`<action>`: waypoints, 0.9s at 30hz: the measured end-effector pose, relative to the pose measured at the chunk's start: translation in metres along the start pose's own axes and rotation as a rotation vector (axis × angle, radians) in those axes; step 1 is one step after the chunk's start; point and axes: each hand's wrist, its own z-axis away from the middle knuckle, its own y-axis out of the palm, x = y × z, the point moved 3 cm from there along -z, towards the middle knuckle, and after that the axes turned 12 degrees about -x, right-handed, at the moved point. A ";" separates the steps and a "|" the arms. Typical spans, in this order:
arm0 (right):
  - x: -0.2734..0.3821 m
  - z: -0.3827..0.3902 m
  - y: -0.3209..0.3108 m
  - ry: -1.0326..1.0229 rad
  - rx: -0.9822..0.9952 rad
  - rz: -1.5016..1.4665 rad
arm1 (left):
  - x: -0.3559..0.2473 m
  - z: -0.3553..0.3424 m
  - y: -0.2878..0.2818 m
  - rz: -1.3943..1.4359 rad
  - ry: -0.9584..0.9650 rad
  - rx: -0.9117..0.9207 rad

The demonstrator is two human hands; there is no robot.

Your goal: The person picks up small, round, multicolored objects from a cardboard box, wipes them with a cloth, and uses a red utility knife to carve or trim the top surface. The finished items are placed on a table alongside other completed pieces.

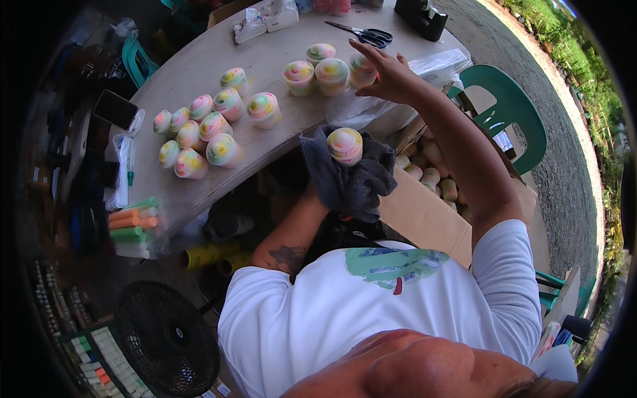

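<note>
My left hand is hidden beneath a dark grey towel (pixel 371 179) bunched in front of my chest. Resting in the towel is a cup (pixel 345 146) with a rounded, pastel-swirled top. Out over the right part of the table, my right hand (pixel 388 71) has its thumb and fingers spread around a similar cup (pixel 362 69); whether they touch it is unclear. Beside it stand a front cup (pixel 332 76), a left cup (pixel 299 77) and a back cup (pixel 321 53). Farther left, several more swirled cups (pixel 214 126) are grouped together.
Black scissors (pixel 373 36) and a tape dispenser (pixel 422 20) lie at the back. Clear plastic (pixel 355 111) drapes the table's right edge. An open cardboard box (pixel 431 209) holds several cups (pixel 434 176). A green chair (pixel 524 113), phone (pixel 115 109) and black fan (pixel 167 338) surround me.
</note>
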 end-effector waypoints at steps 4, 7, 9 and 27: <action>-0.008 -0.010 0.008 0.126 0.050 0.059 | 0.031 0.002 -0.012 0.154 -0.081 -0.098; 0.041 0.014 -0.014 0.159 -0.081 -0.122 | 0.027 -0.005 -0.026 0.256 -0.298 -0.188; 0.061 0.024 -0.015 0.095 -0.101 -0.257 | 0.011 -0.005 -0.031 0.205 -0.448 -0.074; 0.059 0.036 -0.001 -0.008 -0.346 -0.219 | -0.004 0.004 -0.035 -0.422 0.266 0.144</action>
